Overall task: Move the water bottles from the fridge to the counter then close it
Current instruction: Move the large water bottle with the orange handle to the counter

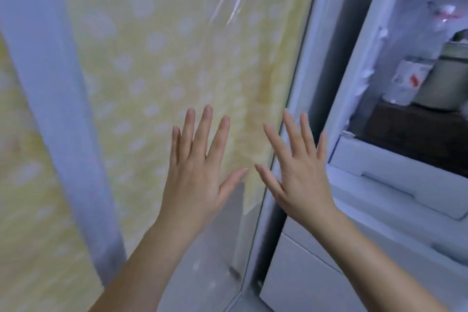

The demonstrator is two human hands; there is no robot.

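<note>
The fridge door point(157, 63) fills the left and middle of the head view, covered by a yellow cloth with white dots under clear plastic. My left hand point(197, 167) and my right hand point(298, 172) are both raised flat against it with fingers spread, holding nothing. The right hand lies over the door's right edge. Through the gap on the right the fridge interior point(395, 134) shows. A clear plastic bottle point(407, 81) with a white and red label stands on a dark shelf there.
Beside the bottle stands a pale round container point(448, 78). Above them is a wrapped bundle in clear plastic point(440, 20). White drawers point(395, 180) sit below the shelf. A pale blue vertical strip point(50, 83) runs down the left side.
</note>
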